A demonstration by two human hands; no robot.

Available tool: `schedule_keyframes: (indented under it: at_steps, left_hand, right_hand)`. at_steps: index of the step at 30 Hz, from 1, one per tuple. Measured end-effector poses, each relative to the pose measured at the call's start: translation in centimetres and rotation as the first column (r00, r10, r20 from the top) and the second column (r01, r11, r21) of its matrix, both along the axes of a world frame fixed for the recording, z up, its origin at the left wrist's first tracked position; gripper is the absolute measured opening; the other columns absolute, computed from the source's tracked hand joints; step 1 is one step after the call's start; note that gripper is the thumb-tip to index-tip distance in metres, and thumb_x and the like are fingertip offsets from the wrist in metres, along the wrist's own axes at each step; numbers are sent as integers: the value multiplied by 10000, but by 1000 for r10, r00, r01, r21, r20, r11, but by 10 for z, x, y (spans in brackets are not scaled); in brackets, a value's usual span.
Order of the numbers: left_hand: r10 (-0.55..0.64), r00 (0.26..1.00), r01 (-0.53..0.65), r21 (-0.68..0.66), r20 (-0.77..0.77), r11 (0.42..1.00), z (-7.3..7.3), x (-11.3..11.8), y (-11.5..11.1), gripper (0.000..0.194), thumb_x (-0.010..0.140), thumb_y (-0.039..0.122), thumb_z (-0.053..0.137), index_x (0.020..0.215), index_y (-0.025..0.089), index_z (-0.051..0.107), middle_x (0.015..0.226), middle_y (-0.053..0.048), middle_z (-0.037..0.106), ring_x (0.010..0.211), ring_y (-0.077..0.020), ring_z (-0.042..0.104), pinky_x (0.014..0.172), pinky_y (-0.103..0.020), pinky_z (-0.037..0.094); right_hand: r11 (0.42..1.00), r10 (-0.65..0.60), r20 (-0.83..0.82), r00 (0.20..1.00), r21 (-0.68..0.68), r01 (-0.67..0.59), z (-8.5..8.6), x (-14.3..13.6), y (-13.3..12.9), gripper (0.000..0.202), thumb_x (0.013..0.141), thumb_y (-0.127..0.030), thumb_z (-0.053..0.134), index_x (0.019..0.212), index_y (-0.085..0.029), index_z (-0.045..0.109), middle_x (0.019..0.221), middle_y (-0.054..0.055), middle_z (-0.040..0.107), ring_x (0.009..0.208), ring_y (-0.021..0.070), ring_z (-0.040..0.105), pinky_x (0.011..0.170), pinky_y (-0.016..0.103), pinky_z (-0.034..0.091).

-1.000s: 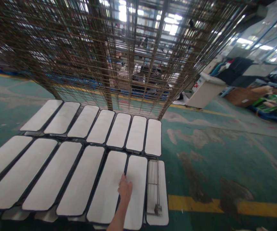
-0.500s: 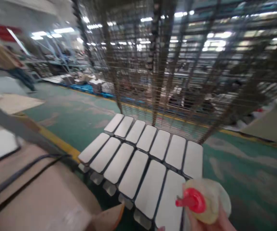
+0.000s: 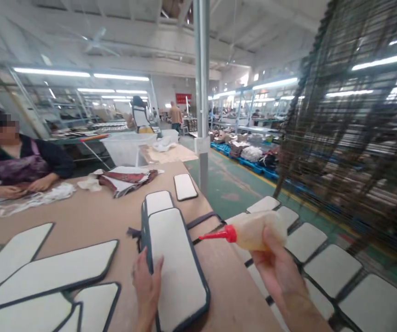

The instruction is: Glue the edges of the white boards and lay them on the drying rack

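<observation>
My right hand (image 3: 276, 272) is closed round a squeeze bottle (image 3: 255, 230) of pale yellowish liquid. The bottle lies nearly level, and its red nozzle (image 3: 215, 234) points left above the table edge. Under the nozzle side is a stack of white panels with dark edging, the top one a long rounded panel (image 3: 178, 263). At that panel's left edge is my left hand (image 3: 147, 283), thumb and fingers apart, the thumb over the white face. Behind the long panel a shorter white panel (image 3: 159, 203) shows partly.
More edged white panels (image 3: 56, 267) overlap at the left of the brown tabletop (image 3: 122, 216); a small one (image 3: 185, 186) lies farther back. A co-worker (image 3: 22, 161) sits at the left. Panels (image 3: 333, 267) on a rack line the right, beside a tall mesh frame (image 3: 350, 138) and a post (image 3: 201, 92).
The view has swung left from the rack to the table. My left hand has come fully into view at the panel stack. The bottle stays in my right hand, now over the table edge.
</observation>
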State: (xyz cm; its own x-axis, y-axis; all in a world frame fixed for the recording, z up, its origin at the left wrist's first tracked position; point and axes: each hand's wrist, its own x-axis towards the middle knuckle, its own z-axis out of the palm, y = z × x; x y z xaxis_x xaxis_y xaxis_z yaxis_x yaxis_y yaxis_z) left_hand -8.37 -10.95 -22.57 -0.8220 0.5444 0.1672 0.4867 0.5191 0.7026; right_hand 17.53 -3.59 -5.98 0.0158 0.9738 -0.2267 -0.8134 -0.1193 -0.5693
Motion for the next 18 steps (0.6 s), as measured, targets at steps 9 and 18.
schedule_keyframes:
  at_steps: [9, 18]
  left_hand:
    - [12, 999, -5, -131, 49, 991, -2, -56, 51, 714, 755, 447, 619, 1326, 34, 502, 1384, -254, 458, 1243, -451, 431, 983, -585, 376]
    - [17, 1000, -17, 3, -15, 1000, 0, -45, 48, 650, 787, 367, 583, 1270, -64, 522, 1138, -235, 546, 1101, -331, 547, 974, -423, 439]
  right_hand:
    - [974, 119, 200, 973, 165, -153, -26, -95, 36, 491, 430, -342, 936, 832, -181, 704, 820, 22, 737, 766, 199, 687, 648, 248, 592]
    - [947, 16, 416, 909, 287, -148, -69, -124, 77, 540, 468, -351, 905, 903, -165, 644, 805, 33, 711, 708, 205, 669, 647, 302, 572]
